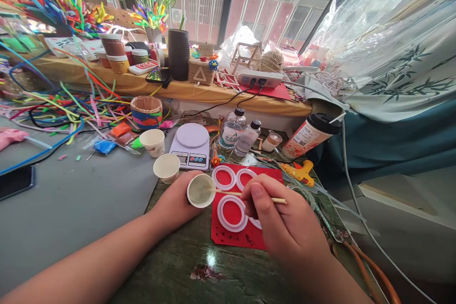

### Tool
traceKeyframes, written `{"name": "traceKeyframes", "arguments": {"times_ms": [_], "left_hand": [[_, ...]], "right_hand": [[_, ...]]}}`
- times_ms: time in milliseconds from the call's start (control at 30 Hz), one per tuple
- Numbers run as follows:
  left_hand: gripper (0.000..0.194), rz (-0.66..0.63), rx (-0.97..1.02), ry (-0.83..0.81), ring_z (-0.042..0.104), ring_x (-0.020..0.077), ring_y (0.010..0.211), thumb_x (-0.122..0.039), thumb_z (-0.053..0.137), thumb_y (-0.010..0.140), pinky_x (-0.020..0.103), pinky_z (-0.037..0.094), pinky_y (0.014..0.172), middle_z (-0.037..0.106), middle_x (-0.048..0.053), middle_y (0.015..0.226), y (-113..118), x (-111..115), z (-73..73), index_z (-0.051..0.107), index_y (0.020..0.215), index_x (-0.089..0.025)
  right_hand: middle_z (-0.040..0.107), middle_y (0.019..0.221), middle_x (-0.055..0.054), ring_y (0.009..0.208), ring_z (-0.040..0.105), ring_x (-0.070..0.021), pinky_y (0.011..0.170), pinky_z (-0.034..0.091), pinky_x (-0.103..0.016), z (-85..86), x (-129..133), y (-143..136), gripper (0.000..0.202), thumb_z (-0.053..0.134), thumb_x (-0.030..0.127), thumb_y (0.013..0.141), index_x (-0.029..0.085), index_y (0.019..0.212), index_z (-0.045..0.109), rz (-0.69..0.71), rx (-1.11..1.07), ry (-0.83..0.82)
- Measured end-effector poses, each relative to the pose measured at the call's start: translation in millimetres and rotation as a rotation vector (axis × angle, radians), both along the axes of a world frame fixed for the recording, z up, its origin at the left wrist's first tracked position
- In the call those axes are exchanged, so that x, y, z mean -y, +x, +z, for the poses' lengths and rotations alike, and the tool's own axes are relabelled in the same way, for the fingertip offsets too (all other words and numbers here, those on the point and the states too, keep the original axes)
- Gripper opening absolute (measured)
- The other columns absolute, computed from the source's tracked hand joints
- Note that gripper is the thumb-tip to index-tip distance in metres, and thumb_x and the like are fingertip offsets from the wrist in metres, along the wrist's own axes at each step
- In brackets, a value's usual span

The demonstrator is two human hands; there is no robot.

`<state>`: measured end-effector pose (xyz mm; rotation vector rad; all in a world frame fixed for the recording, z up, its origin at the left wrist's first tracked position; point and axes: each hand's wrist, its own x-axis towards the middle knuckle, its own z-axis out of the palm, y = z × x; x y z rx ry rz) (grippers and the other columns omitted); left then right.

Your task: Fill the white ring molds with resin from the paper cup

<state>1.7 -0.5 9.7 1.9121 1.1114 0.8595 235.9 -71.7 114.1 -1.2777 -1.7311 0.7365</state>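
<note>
My left hand [180, 195] is wrapped round a paper cup [201, 191] that is tilted toward me and holds a cloudy, clear liquid. Pinched in my right hand [281, 213] is a thin wooden stick [228, 193], its far end inside the cup. Below and beyond the right hand, white ring-shaped molds [232, 226] lie on a red sheet [224, 240]; part of them is hidden by the hand. Two more paper cups, a nearer one [166, 169] and a farther one [152, 143], stand left of a white kitchen scale [190, 145].
Two clear bottles [245, 138] with black caps stand behind the sheet. A yellow glue gun [299, 172] and a lidded drink cup [309, 135] are at the right. A phone [16, 182] and tangled pipe cleaners [53, 114] lie left. A cable [347, 161] hangs along the right edge.
</note>
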Motion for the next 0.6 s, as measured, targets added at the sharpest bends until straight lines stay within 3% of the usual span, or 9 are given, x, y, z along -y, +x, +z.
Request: {"name": "traceKeyframes", "arguments": {"times_ms": [100, 600], "left_hand": [[0.032, 0.005, 0.007, -0.004, 0.081, 0.0324, 0.113, -0.023, 0.084, 0.087, 0.047, 0.066, 0.106, 0.086, 0.009, 0.125, 0.0, 0.3, -0.2, 0.078, 0.118, -0.024], [0.033, 0.016, 0.007, -0.022, 0.081, 0.0323, 0.115, -0.021, 0.084, 0.086, 0.047, 0.066, 0.107, 0.086, 0.008, 0.126, -0.3, 0.5, 0.1, 0.077, 0.119, -0.025]], "right_hand": [[0.067, 0.074, 0.001, 0.064, 0.062, -0.0169, 0.058, 0.048, -0.029, 1.6, 0.2, 0.1, 0.044, 0.045, 0.043, 0.123, 0.026, 0.089, 0.066, 0.045, -0.021, -0.011], [0.066, 0.070, 0.001, 0.062, 0.062, -0.0175, 0.057, 0.048, -0.029, 1.6, -0.9, -3.0, 0.041, 0.047, 0.040, 0.122, 0.025, 0.090, 0.069, 0.010, -0.007, -0.002]]}}
